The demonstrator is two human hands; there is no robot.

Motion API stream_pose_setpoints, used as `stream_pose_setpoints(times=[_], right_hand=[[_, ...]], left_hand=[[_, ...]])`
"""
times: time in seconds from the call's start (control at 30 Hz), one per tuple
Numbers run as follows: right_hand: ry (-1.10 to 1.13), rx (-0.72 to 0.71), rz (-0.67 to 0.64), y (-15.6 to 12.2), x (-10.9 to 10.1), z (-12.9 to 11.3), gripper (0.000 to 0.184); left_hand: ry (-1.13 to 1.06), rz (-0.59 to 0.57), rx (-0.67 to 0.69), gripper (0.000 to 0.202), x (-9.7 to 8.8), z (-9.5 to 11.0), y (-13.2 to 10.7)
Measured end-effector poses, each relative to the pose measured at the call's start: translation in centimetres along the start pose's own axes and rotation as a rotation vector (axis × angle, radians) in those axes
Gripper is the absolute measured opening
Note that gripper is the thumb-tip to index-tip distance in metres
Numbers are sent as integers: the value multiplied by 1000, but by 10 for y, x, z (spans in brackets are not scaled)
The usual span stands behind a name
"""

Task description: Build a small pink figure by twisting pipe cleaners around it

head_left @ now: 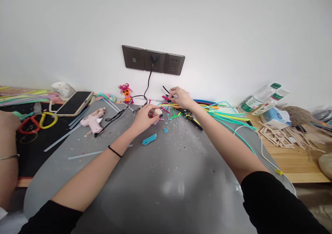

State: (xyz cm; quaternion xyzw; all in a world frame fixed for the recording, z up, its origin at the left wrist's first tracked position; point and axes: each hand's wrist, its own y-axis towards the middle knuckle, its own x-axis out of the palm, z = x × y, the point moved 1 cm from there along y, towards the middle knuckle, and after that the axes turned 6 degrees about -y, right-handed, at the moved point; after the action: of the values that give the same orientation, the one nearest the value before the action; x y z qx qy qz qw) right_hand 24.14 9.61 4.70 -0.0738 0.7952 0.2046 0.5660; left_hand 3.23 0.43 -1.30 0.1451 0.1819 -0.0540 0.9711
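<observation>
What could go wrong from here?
1. The black cord loops close beside the left hand; a snag might drag the pink glue gun it appears to feed.
2. That gun looks plugged in, so its nozzle may be hot; heat can't be seen.
3. The right forearm passes by the yellow-and-black-handled tool and could bump it.
</observation>
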Motion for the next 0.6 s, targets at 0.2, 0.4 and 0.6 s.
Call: stream_pose_setpoints(times=[0.2, 0.4, 0.6], right_hand=[[-115, -102, 83, -2, -10, -46, 26], [-31, -183, 187, 1, -8, -81, 28], [256, -445, 466, -5, -25, -124, 26]], left_hand=[[-27, 11, 14, 32, 2, 1, -1], [-62, 21, -11, 33, 1, 1, 0], [-78, 24, -24, 35, 0, -1, 0]])
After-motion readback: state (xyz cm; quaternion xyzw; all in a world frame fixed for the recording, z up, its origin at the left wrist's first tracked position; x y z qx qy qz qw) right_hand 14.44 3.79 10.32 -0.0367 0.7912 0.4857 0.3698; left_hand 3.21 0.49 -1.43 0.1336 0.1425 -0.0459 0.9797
